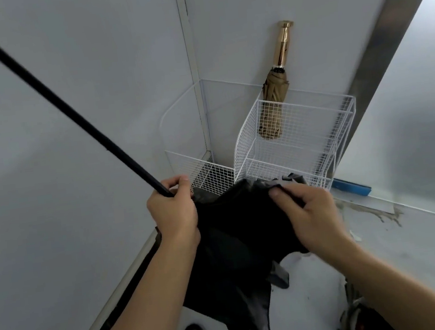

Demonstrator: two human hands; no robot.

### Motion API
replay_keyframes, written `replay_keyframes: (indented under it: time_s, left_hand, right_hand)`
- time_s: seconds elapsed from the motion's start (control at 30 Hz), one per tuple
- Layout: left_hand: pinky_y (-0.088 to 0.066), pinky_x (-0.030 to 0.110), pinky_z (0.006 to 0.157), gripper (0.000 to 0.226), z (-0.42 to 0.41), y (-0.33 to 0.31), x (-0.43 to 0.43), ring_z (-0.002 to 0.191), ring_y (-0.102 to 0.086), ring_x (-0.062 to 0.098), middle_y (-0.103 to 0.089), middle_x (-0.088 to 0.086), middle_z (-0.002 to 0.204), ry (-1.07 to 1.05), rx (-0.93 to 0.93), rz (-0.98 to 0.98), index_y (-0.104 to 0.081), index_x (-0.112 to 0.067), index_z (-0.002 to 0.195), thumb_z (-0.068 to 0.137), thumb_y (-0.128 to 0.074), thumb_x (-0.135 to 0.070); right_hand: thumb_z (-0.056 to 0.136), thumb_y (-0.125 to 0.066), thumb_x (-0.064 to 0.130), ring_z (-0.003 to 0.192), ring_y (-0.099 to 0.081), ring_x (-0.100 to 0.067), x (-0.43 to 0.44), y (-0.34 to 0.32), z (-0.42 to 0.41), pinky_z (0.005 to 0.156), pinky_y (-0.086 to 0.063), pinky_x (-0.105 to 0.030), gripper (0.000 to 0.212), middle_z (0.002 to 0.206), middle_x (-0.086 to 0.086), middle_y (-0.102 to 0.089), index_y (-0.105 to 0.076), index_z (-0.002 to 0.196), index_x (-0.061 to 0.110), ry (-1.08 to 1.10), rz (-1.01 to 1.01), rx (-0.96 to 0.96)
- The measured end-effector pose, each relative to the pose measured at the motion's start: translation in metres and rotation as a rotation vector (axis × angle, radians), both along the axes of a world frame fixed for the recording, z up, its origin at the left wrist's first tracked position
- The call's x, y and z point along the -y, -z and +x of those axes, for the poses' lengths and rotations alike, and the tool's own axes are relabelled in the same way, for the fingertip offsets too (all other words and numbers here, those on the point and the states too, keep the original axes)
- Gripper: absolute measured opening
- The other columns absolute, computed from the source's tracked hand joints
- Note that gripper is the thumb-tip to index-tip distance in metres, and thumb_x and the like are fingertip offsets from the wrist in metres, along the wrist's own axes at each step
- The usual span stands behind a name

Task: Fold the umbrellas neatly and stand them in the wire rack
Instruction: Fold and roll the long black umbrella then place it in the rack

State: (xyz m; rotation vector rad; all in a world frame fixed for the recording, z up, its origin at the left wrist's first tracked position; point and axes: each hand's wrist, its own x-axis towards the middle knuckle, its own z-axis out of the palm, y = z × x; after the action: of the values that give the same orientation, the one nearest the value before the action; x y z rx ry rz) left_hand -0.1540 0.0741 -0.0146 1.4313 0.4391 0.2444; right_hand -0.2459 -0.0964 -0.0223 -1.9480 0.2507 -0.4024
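Gripping the shaft (54,100) of the black umbrella (234,271), the left hand (171,210) steadies it; the right hand (309,216) pinches loose canopy (243,210) before the wire rack (307,132). Folding looks half done: pleats need wrapping tight, then standing beside the tan umbrella (274,93).

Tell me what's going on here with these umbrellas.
A person is partway through folding a black umbrella. The left hand grips its long shaft, which runs up and to the left, while the right hand pinches the loose canopy fabric hanging below the hands. It is not yet bundled up. A tan umbrella with a gold handle already stands folded in the white wire rack by the wall.
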Motion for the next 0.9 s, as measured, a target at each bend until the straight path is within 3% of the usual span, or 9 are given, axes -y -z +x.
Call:
replay_keyframes:
  time_s: [0.1, 0.17, 0.23, 0.3, 0.4, 0.47, 0.6, 0.77, 0.9]
  left_hand:
    - [-0.049, 0.027, 0.060, 0.022, -0.002, 0.003, 0.004, 0.055, -0.053, 0.012, -0.054, 0.001, 0.061, 0.050, 0.007, 0.060, -0.064, -0.019, 0.072, 0.091, -0.067, -0.009]
    - [-0.047, 0.021, 0.057, 0.022, -0.002, 0.005, 0.005, 0.052, -0.054, 0.006, -0.055, -0.002, 0.060, 0.070, 0.018, 0.114, -0.064, -0.020, 0.072, 0.091, -0.067, -0.010]
    - [-0.043, 0.013, 0.052, 0.020, -0.003, 0.005, 0.006, 0.047, -0.052, -0.001, -0.054, -0.004, 0.059, 0.089, 0.039, 0.167, -0.063, -0.020, 0.074, 0.092, -0.066, -0.011]
    - [-0.040, 0.009, 0.048, 0.020, -0.004, 0.005, 0.007, 0.045, -0.051, -0.003, -0.054, -0.004, 0.060, 0.101, 0.057, 0.216, -0.062, -0.019, 0.074, 0.092, -0.066, -0.012]
    - [-0.041, 0.010, 0.051, 0.022, -0.003, 0.005, 0.006, 0.052, -0.055, 0.002, -0.057, -0.001, 0.064, 0.104, 0.083, 0.294, -0.060, -0.023, 0.073, 0.093, -0.066, -0.014]
    - [-0.046, 0.020, 0.060, 0.023, -0.003, 0.006, 0.006, 0.059, -0.058, 0.012, -0.060, 0.001, 0.066, 0.112, 0.105, 0.339, -0.060, -0.026, 0.073, 0.092, -0.066, -0.015]
    - [-0.052, 0.035, 0.070, 0.023, -0.005, 0.008, 0.008, 0.067, -0.061, 0.019, -0.062, 0.001, 0.070, 0.143, 0.131, 0.402, -0.060, -0.027, 0.073, 0.092, -0.067, -0.016]
    - [-0.055, 0.044, 0.076, 0.012, -0.006, 0.010, 0.008, 0.069, -0.062, 0.018, -0.061, -0.005, 0.068, 0.172, 0.178, 0.496, -0.064, -0.020, 0.081, 0.093, -0.067, -0.018]
    - [-0.054, 0.040, 0.074, 0.009, -0.006, 0.011, 0.008, 0.067, -0.060, 0.010, -0.060, -0.008, 0.068, 0.198, 0.196, 0.520, -0.066, -0.017, 0.084, 0.093, -0.067, -0.018]
  right_hand:
    - [0.098, -0.059, 0.027, 0.070, -0.066, -0.027, 0.009, -0.005, 0.004, 0.062, -0.049, -0.039, 0.027, 0.076, -0.015, -0.068, -0.072, 0.085, 0.007, 0.002, 0.108, -0.094]
    - [0.095, -0.062, 0.028, 0.079, -0.066, -0.005, 0.009, -0.003, 0.002, 0.071, -0.052, -0.026, 0.013, 0.083, 0.006, -0.071, -0.073, 0.099, 0.022, -0.078, 0.020, -0.091]
    - [0.087, -0.072, 0.032, 0.094, -0.064, 0.004, 0.008, -0.001, -0.003, 0.079, -0.051, -0.016, 0.024, 0.096, 0.020, -0.070, -0.069, 0.110, 0.035, -0.150, -0.122, -0.054]
    - [0.083, -0.078, 0.025, 0.091, -0.066, 0.001, 0.007, -0.001, -0.004, 0.078, -0.051, -0.017, 0.019, 0.092, 0.019, -0.072, -0.075, 0.101, 0.031, -0.146, -0.205, 0.085]
    - [0.082, -0.079, 0.015, 0.080, -0.068, -0.004, 0.009, -0.005, -0.002, 0.070, -0.049, -0.015, 0.010, 0.083, 0.017, -0.072, -0.078, 0.085, 0.024, -0.098, -0.137, 0.167]
    - [0.083, -0.077, 0.015, 0.084, -0.067, -0.005, 0.011, -0.005, -0.002, 0.073, -0.050, -0.017, 0.014, 0.085, 0.017, -0.072, -0.077, 0.093, 0.024, -0.125, -0.176, 0.165]
    - [0.088, -0.072, 0.019, 0.103, -0.061, 0.001, 0.011, -0.001, -0.006, 0.085, -0.052, -0.020, 0.039, 0.113, 0.024, -0.065, -0.063, 0.123, 0.036, -0.272, -0.458, 0.115]
    - [0.090, -0.063, 0.013, 0.093, -0.066, -0.006, 0.009, -0.001, -0.005, 0.068, -0.058, -0.036, 0.023, 0.115, 0.018, -0.066, -0.073, 0.101, 0.030, -0.293, -0.625, 0.225]
    - [0.088, -0.063, 0.029, 0.094, -0.063, -0.006, 0.009, -0.001, -0.005, 0.070, -0.056, -0.036, 0.025, 0.114, 0.023, -0.061, -0.068, 0.111, 0.037, -0.340, -0.644, 0.086]
